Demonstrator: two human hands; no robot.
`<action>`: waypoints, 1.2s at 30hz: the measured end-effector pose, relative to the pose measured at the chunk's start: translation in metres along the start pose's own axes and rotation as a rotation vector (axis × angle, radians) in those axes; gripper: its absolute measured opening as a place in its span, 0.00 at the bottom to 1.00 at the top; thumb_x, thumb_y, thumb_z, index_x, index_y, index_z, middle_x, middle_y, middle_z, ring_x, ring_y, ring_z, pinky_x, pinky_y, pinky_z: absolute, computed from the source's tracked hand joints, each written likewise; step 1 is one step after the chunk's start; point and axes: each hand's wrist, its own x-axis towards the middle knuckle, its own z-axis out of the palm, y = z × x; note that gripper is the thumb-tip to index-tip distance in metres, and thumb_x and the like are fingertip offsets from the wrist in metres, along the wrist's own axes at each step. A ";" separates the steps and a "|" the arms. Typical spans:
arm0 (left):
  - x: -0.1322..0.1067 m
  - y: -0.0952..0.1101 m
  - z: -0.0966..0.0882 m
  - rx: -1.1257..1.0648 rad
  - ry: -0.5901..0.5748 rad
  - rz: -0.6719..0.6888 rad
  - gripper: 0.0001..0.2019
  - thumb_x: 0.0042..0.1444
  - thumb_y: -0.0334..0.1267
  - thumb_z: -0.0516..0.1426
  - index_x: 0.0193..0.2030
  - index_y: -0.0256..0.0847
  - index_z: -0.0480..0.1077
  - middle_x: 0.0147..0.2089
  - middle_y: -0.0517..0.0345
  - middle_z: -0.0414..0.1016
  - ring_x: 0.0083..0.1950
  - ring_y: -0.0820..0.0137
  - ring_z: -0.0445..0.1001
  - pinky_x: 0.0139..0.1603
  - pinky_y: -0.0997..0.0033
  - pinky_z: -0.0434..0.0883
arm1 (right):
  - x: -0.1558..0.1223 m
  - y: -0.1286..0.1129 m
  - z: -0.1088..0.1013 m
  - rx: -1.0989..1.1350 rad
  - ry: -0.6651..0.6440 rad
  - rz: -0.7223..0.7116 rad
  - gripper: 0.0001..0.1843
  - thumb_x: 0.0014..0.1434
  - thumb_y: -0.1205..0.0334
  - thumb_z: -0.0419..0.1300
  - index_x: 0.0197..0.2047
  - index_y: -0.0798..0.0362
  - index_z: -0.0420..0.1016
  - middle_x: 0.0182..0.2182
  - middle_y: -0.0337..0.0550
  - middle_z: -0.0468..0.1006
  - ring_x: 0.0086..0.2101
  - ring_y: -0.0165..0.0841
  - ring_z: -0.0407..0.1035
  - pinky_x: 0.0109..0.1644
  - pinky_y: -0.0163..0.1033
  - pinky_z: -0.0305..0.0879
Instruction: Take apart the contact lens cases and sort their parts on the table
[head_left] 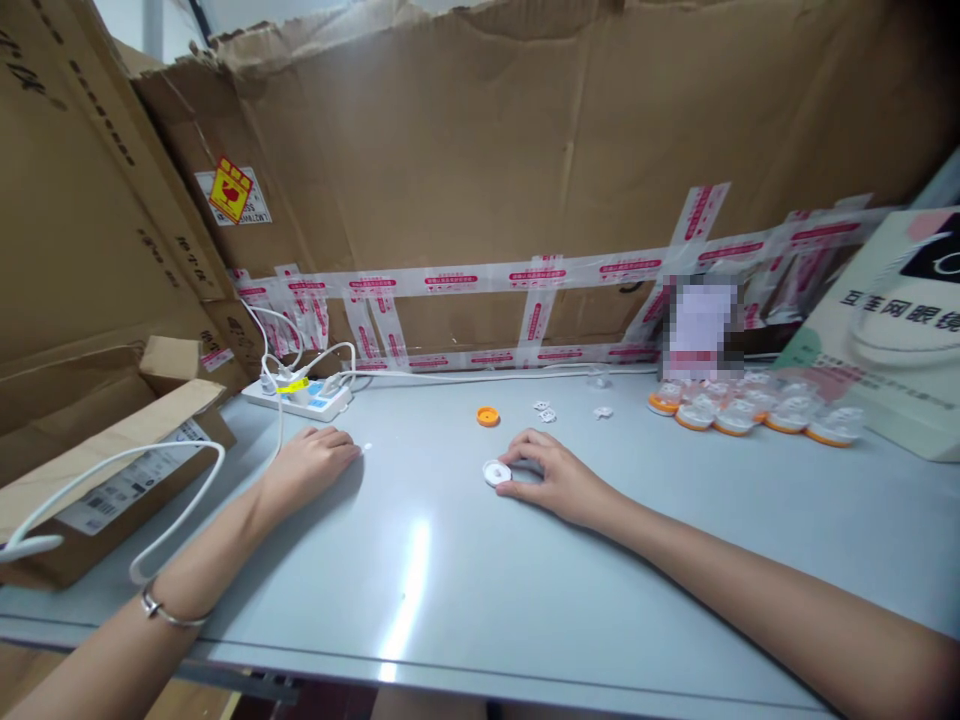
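Observation:
My right hand (559,475) grips a small round white plastic disc (493,474) at its edge, between thumb and fingers, at the middle of the table. A raised centre shows on the disc. My left hand (311,465) lies palm down at the left, fingers stretched along the tabletop and holding nothing that I can see. Just beyond its fingertips is a tiny white piece (367,447); whether they touch it, I cannot tell. Behind the disc sits an orange round cap (487,416). Small white parts (547,414) and another white part (603,412) lie to its right.
Several clear-topped pieces with orange bases (735,412) stand grouped at the right, before a printed bag (877,340). A power strip (304,398) with white cables is at the back left. An open carton (112,480) occupies the left. Tall cardboard (450,180) walls the back.

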 end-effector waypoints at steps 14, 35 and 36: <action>0.087 0.110 -0.050 -0.428 0.104 0.213 0.05 0.56 0.33 0.55 0.37 0.39 0.72 0.35 0.56 0.75 0.38 0.70 0.72 0.38 0.73 0.66 | 0.001 0.005 0.002 -0.009 0.011 -0.033 0.11 0.48 0.55 0.63 0.36 0.50 0.75 0.37 0.42 0.70 0.42 0.36 0.65 0.48 0.42 0.61; 0.081 0.088 -0.038 -0.273 0.109 0.147 0.09 0.55 0.29 0.52 0.42 0.37 0.69 0.39 0.51 0.73 0.38 0.68 0.71 0.37 0.71 0.66 | 0.000 0.002 0.000 -0.026 -0.001 -0.019 0.11 0.49 0.57 0.63 0.36 0.51 0.74 0.37 0.43 0.70 0.42 0.36 0.65 0.49 0.43 0.60; 0.073 0.071 -0.038 -0.315 0.057 0.044 0.10 0.55 0.28 0.51 0.41 0.37 0.70 0.40 0.51 0.73 0.38 0.68 0.72 0.38 0.71 0.67 | 0.000 0.001 0.000 -0.023 -0.009 -0.008 0.11 0.49 0.57 0.63 0.36 0.51 0.74 0.38 0.43 0.70 0.43 0.37 0.65 0.49 0.44 0.60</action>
